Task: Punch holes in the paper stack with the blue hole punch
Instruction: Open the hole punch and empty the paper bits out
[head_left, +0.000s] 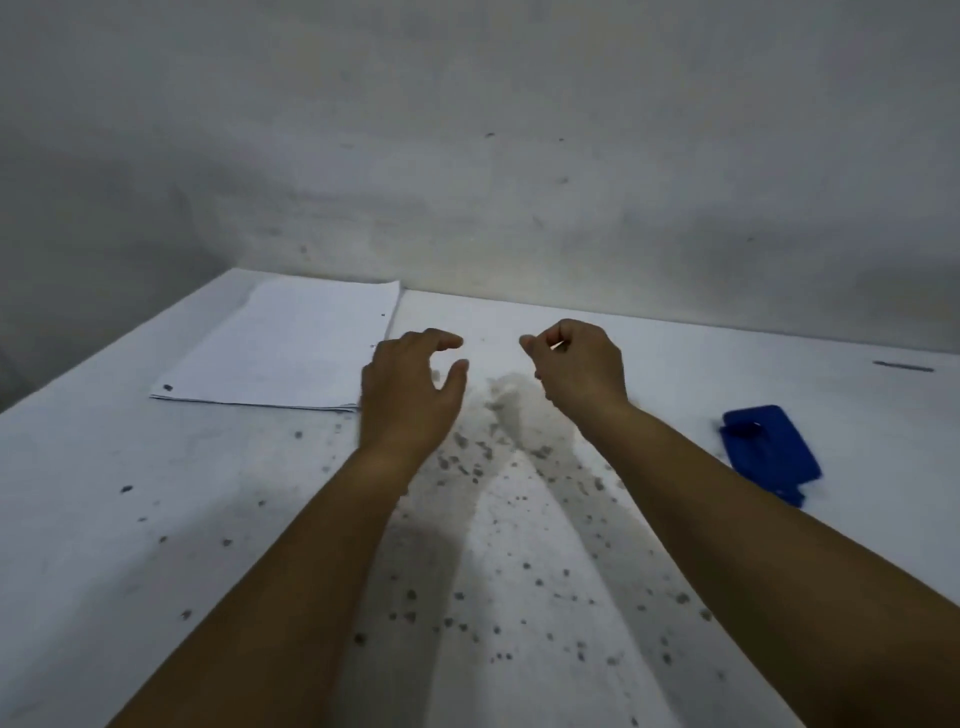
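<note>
A white paper stack (283, 345) lies flat at the far left of the white table, with a dark hole near its near-left corner and another near its far-right edge. The blue hole punch (771, 451) lies on the table at the right. My left hand (410, 387) hovers just right of the stack, its fingers curved and apart, holding nothing. My right hand (579, 364) hangs over the table's middle with its fingers curled in; no object shows in it. The punch is well to the right of my right forearm.
The white table (104, 493) is strewn with several small dark specks, most of them between and under my forearms. A thin dark pen-like object (903, 367) lies at the far right. A grey wall (467, 156) stands right behind the table.
</note>
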